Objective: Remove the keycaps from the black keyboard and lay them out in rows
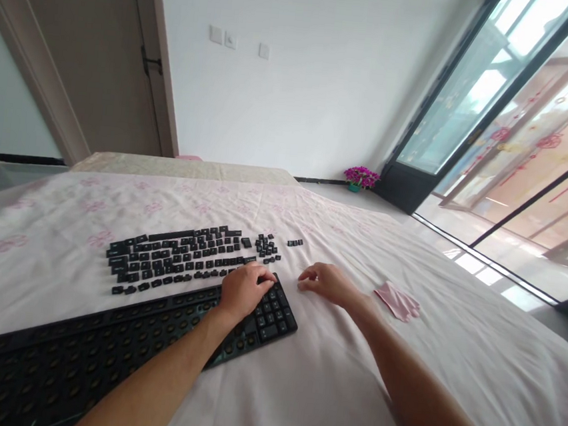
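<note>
Most keycaps off, laid in rows behind keyboard on bed; only right-end block fitted. Left hand pressing a cap there, fingers curled; right hand loosely clenched, resting, holding nothing visible.

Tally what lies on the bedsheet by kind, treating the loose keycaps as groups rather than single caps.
Keyboard: 1, black, most keys removed, left hand resting on its right end
Keycap groups: 3, the large spread, a small cluster, a short row
Pink cloth: 1, beyond the right hand
Total: 5
</note>
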Motion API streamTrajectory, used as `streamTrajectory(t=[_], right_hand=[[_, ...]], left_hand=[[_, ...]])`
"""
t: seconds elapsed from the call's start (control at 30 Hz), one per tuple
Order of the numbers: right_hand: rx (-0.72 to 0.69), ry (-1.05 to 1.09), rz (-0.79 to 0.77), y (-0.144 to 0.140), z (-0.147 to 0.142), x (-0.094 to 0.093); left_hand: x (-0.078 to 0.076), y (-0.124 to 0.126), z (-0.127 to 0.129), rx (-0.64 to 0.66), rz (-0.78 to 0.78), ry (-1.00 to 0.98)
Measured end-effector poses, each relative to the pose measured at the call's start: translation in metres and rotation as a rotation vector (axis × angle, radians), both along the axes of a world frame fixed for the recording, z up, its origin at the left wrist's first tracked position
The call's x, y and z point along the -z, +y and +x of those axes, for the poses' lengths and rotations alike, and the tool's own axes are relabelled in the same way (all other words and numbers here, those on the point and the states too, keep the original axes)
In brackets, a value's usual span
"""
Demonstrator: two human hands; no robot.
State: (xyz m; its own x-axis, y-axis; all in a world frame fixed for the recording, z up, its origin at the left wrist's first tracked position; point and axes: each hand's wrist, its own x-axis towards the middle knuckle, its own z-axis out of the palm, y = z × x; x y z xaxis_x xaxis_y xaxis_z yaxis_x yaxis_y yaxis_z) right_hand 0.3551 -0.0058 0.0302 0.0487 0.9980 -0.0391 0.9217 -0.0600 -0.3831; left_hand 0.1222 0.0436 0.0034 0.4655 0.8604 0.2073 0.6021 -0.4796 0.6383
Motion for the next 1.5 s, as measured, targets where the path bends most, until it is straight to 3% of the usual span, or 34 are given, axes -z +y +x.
streamTrajectory(t=[0.2, 0.3, 0.6, 0.87, 1.07, 1.2, 1.3, 1.4, 1.5], right_hand=[[-0.018, -0.19, 0.066, -0.009, -0.016, -0.001], [-0.024, -0.181, 0.139, -0.007, -0.01, 0.0], [0.023, 0.123, 0.156, 0.006, 0.031, 0.019], [0.196, 0.545, 0.054, 0.016, 0.042, 0.034], [0.219, 0.636, 0.018, 0.021, 0.046, 0.037], [0.211, 0.627, 0.011, 0.02, 0.042, 0.032], [0.155, 0.471, 0.033, 0.018, 0.035, 0.02], [0.053, 0.268, 0.17, 0.016, 0.018, 0.006], [-0.053, 0.308, 0.283, 0.013, -0.009, -0.006]], left_hand=[[-0.001, -0.001, 0.0, 0.006, -0.007, -0.015], [-0.001, -0.001, 0.0, 0.008, -0.012, -0.019], [0.003, -0.001, -0.001, 0.024, 0.007, -0.056], [0.002, -0.001, -0.001, 0.017, 0.005, -0.03], [0.004, 0.0, -0.001, 0.015, 0.018, -0.037], [0.004, 0.0, -0.001, 0.016, 0.018, -0.034], [0.004, 0.0, -0.001, 0.012, 0.015, -0.036], [0.004, 0.001, -0.001, 0.003, 0.003, -0.09], [0.003, 0.004, -0.002, 0.016, -0.085, -0.262]])
